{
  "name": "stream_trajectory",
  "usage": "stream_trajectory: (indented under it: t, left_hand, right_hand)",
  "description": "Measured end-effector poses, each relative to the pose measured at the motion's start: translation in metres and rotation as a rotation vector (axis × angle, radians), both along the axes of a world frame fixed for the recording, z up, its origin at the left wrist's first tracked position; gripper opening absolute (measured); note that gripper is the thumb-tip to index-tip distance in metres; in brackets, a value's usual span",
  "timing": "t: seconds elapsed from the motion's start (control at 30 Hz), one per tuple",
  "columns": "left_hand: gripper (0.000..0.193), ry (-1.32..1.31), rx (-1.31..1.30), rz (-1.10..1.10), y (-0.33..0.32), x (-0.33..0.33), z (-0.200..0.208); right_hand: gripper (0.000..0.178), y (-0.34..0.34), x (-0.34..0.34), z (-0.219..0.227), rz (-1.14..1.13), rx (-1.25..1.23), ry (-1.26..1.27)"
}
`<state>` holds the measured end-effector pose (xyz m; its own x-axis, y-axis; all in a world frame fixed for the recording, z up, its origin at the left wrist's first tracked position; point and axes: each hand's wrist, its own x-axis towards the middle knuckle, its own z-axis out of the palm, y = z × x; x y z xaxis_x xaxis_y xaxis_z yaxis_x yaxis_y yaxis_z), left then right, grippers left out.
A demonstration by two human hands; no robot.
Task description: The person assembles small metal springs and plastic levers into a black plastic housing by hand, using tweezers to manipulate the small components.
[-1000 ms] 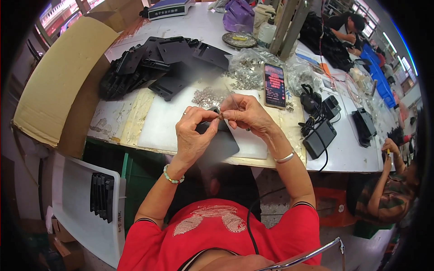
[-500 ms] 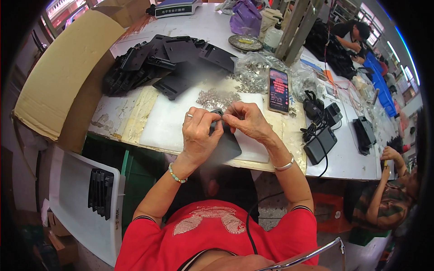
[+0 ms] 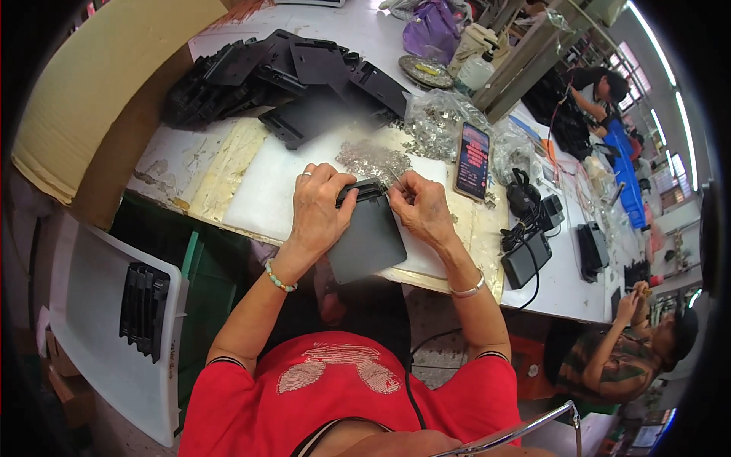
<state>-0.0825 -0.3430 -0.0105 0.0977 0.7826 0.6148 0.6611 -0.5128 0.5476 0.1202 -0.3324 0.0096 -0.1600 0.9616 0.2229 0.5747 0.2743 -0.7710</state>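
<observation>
A flat black plastic panel (image 3: 368, 242) with a raised, slotted end stands over the near edge of the white foam sheet (image 3: 247, 186). My left hand (image 3: 316, 207) is closed on the left side of its raised end, thumb and fingers gripping the rim. At the panel's right corner my right hand (image 3: 423, 209) is pinched, and a thin metal sliver, perhaps a tweezer tip, sticks out beyond its fingers. What exactly lies between those fingertips is hidden. Just beyond both hands lies a pile of small silvery metal pieces (image 3: 371, 158).
Similar black plastic parts (image 3: 316, 61) are heaped at the back left beside a cardboard box (image 3: 91, 91). A phone (image 3: 472, 161), plastic bags of metal pieces (image 3: 442, 118) and black adapters (image 3: 527, 259) with cables lie rightward. A white bin (image 3: 114, 327) stands lower left. Two other people sit at right.
My hands have moved apart, and my right hand has shifted to the panel's right corner. More of the panel's face and raised end now shows. The whole view has tilted.
</observation>
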Motion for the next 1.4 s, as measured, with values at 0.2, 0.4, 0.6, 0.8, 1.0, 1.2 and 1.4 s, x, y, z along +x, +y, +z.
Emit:
stream_trajectory:
  t: [0.2, 0.4, 0.6, 0.8, 1.0, 1.2, 1.4]
  left_hand:
    - [0.015, -0.135, -0.084, -0.02, 0.004, -0.005, -0.008]
    - [0.015, -0.179, -0.088, -0.034, 0.005, -0.005, -0.011]
    - [0.013, -0.152, -0.081, -0.017, 0.005, -0.005, -0.015]
    - [0.011, -0.155, -0.074, -0.016, 0.004, -0.006, -0.014]
    - [0.011, -0.15, -0.073, -0.012, 0.003, -0.005, -0.014]
    - [0.012, -0.156, -0.067, -0.02, 0.004, -0.006, -0.016]
    - [0.014, -0.132, -0.07, -0.022, 0.004, -0.006, -0.012]
  right_hand:
    - [0.015, -0.001, -0.01, -0.002, -0.017, 0.065, -0.072]
    - [0.014, -0.002, -0.017, -0.002, -0.054, 0.09, -0.147]
    - [0.013, -0.002, -0.02, -0.012, -0.062, 0.197, -0.228]
    - [0.013, -0.004, -0.024, -0.016, -0.088, 0.266, -0.214]
    - [0.011, -0.004, -0.027, -0.011, -0.089, 0.225, -0.32]
    - [0.015, 0.009, -0.02, -0.004, 0.03, 0.218, -0.425]
    - [0.014, 0.028, -0.012, 0.025, 0.038, -0.483, -0.091]
